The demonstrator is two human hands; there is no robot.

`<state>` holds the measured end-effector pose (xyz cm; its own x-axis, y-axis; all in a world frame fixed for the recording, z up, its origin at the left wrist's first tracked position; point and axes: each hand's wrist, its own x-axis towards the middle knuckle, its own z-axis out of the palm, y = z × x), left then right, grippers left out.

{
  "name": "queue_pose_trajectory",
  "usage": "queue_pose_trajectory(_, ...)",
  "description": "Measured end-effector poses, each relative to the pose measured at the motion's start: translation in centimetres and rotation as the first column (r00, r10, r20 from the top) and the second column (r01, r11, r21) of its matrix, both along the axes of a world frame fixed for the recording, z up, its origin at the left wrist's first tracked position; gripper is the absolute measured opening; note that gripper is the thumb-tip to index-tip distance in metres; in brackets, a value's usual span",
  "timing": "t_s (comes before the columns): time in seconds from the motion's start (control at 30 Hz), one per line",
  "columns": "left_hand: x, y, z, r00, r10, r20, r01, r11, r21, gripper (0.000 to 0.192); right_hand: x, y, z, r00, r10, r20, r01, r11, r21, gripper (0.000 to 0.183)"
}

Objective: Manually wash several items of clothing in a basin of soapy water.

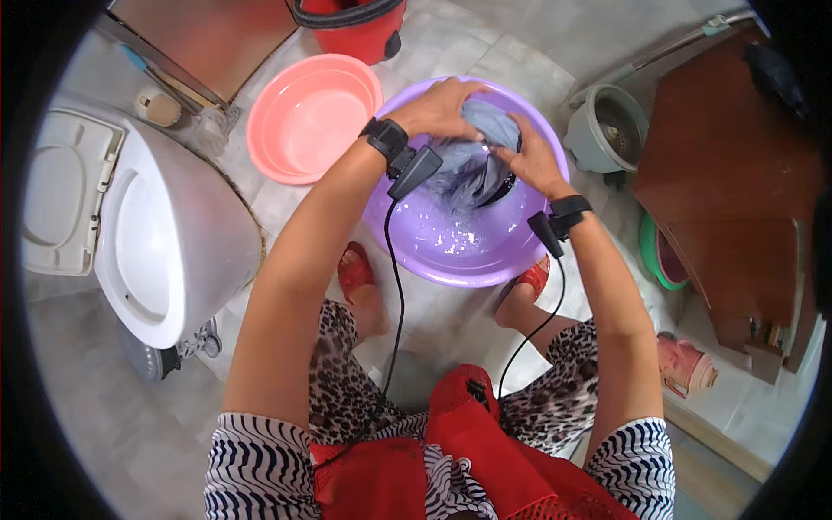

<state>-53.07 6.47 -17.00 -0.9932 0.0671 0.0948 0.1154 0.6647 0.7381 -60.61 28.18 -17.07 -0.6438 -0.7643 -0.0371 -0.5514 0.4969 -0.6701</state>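
Before me on the floor stands a purple plastic basin point(474, 276) with water in it. Wet grey-blue cloth point(491, 123) is bunched up in its far half, partly in the water, with a darker part on the right. My left hand point(445, 107) grips the cloth from the left, its fingers curled over the upper folds. On the other side my right hand point(533, 159) holds the same bundle, thumb and fingers pressed into it. Each wrist wears a black strap with a cabled device.
A pink basin point(312, 123) touches or nearly touches the purple one at left. Behind stands a red bucket point(361, 32). A white toilet point(195, 214) is on the left. At right are a grey bucket point(585, 140), a brown cabinet point(728, 182) and a pink jug point(686, 364).
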Motion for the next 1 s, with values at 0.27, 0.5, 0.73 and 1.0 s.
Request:
queue_pose_trajectory(0.27, 2.5, -0.8, -16.0, 0.731, 0.037, 0.681, 0.196, 0.945, -0.261, 0.099, -1.9, -0.7, -18.1, 0.976, 0.010, 0.215, -0.120, 0.855, 0.505, 0.095)
queue_pose_trajectory(0.5, 2.4, 2.3, -19.3, 0.693, 0.125, 0.710, 0.166, 0.930, -0.327, 0.107, -0.9, -4.0, -23.8, 0.895, -0.285, 0.342, 0.078, 0.856, 0.511, 0.102)
queue_pose_trajectory(0.73, 6.2, 2.7, -23.2, 0.831, 0.090, 0.549, 0.271, 0.797, -0.540, 0.026, 2.2, -3.4, -18.7, 0.837, 0.418, 0.353, -0.523, 0.423, 0.740, 0.074)
queue_pose_trajectory(1.0, 6.9, 4.5, -21.3, 0.578, -0.174, 0.797, 0.565, 0.791, -0.236, 0.029, 6.7, 0.5, -17.8, 0.801, 0.274, 0.532, -0.598, 0.395, 0.697, 0.045)
